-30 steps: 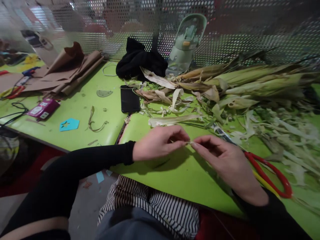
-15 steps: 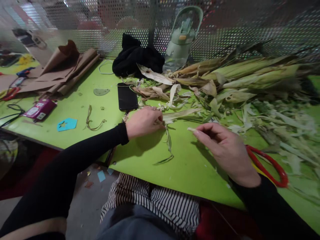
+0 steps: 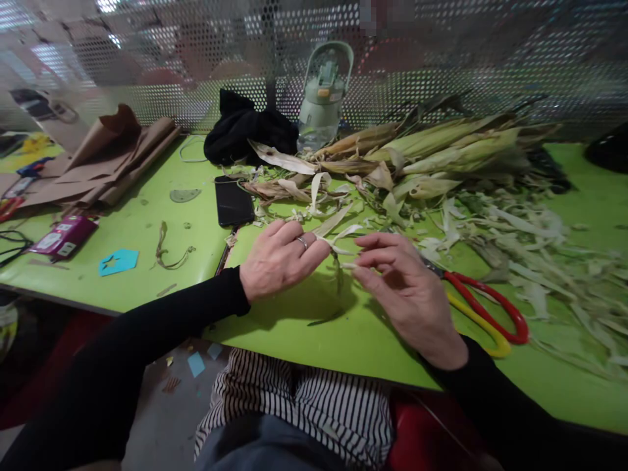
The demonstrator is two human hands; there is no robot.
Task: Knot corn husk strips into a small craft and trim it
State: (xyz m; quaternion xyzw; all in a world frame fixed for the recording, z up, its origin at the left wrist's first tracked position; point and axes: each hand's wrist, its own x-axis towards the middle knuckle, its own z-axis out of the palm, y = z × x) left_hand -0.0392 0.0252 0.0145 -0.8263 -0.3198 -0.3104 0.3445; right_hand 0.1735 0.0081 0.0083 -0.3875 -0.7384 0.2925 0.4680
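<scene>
My left hand [image 3: 279, 258], with a ring on one finger, is above the green table [image 3: 304, 327] and pinches pale corn husk strips [image 3: 338, 233] at its fingertips; a thin dark strip hangs down from them. My right hand [image 3: 400, 284] is just to the right, fingers curled, pinching the end of a thin pale husk strip [image 3: 349, 265]. The two hands nearly touch. Red and yellow handled scissors [image 3: 483, 307] lie on the table right behind my right hand.
A heap of corn husks and ears [image 3: 441, 147] fills the back right, with cut scraps [image 3: 530, 242] spread in front. A black phone [image 3: 233, 200], black cloth [image 3: 245, 127], green bottle [image 3: 322, 98], brown paper [image 3: 108, 157], a blue star cutout [image 3: 118, 261] and a purple pack [image 3: 61, 235] lie left. Perforated metal screen behind.
My hands first pinched a strip together, then parted as the left reached back to the husk scraps. Now they are close together again, the left holding pale strips.
</scene>
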